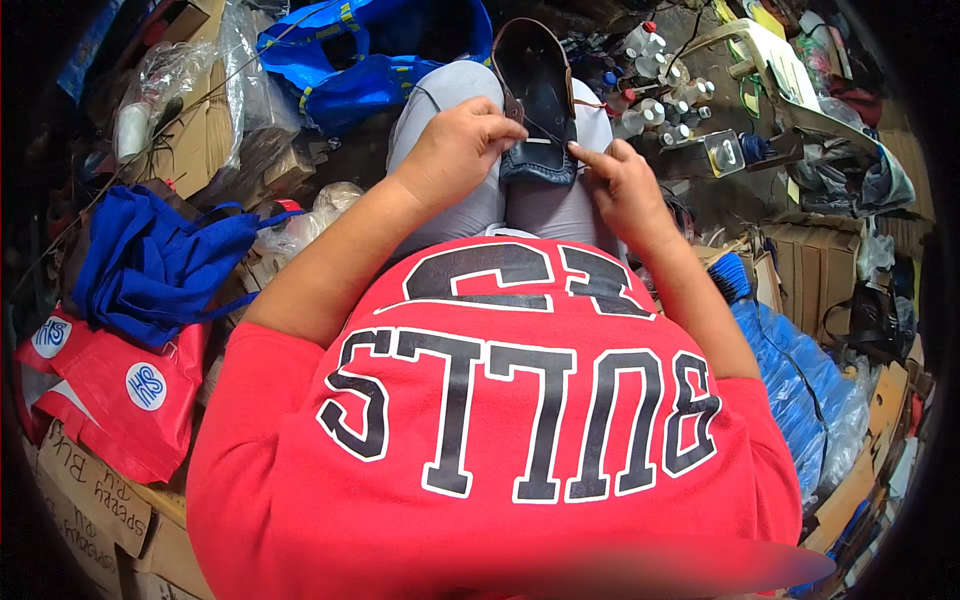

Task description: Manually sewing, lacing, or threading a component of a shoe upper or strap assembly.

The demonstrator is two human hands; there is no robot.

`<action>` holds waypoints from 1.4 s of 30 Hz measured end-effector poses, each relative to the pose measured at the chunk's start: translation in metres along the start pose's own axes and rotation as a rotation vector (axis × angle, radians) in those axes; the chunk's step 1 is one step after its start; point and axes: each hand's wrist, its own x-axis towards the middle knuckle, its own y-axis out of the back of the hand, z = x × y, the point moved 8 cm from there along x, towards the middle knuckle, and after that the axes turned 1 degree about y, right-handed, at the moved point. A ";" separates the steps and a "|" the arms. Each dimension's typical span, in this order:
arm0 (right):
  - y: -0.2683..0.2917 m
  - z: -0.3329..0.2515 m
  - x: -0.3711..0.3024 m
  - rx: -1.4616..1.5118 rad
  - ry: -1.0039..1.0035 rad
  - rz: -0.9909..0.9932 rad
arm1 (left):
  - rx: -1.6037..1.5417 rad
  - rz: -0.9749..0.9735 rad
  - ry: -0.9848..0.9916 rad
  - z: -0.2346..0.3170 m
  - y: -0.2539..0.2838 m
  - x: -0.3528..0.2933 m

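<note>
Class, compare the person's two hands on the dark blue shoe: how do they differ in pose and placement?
The left hand is curled, its fingertips pinched together at the side of the dark blue shoe; the right hand is looser, forefinger pointing at the toe. The left hand sits higher, the right hand lower. Both are bare and meet the shoe resting on the grey-trousered lap.

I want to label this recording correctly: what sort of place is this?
Probably a small, cluttered shoe-repair workshop: a dark shoe lies on the person's lap, small bottles stand beyond it, and cardboard boxes and bags are piled around.
</note>
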 end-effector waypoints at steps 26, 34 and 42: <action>-0.012 0.055 0.045 0.443 -0.060 -0.348 | 0.423 0.042 -0.175 0.004 -0.021 0.011; -0.012 0.054 0.050 0.373 0.035 -0.316 | 0.480 -0.004 -0.122 -0.005 -0.025 0.017; -0.018 0.059 0.051 0.485 0.060 -0.310 | 0.405 -0.114 -0.206 -0.013 -0.036 0.037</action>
